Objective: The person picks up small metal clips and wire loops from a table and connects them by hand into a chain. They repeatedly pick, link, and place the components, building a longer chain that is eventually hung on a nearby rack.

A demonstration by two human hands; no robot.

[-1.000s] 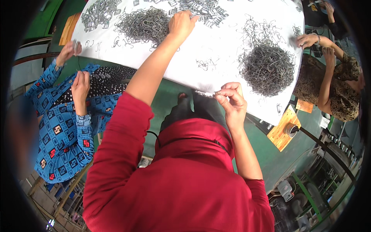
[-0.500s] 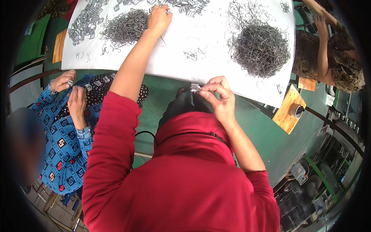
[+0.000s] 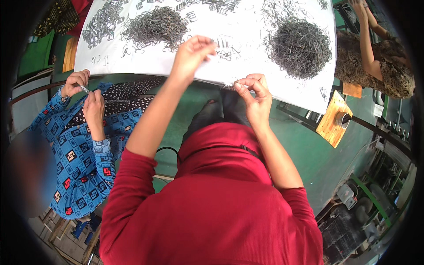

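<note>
Over the white table (image 3: 247, 48), my left hand (image 3: 192, 55) is closed, pinching a small silver metal clip (image 3: 221, 43) with ridges; motion blurs it slightly. My right hand (image 3: 256, 95) is at the table's near edge, thumb and forefinger pressed together on a small metal piece whose shape is mostly hidden by the fingers and glare. A heap of bent wire hooks (image 3: 157, 27) lies beyond my left hand, and a few loose hooks (image 3: 227, 54) lie just right of it. Farther right sits a larger round heap of dark wire hooks (image 3: 300, 48).
Silver clips (image 3: 102, 26) are spread at the table's far left. A co-worker in a blue patterned sleeve (image 3: 101, 152) holds a small metal piece on the left. Another person in brown (image 3: 360, 57) is at the right. A wooden board (image 3: 330, 128) carries a small round tin (image 3: 342, 118).
My left hand has left the hook heap and come nearer and to the right with a clip. My right hand has moved up slightly to the table edge, still pinching.
</note>
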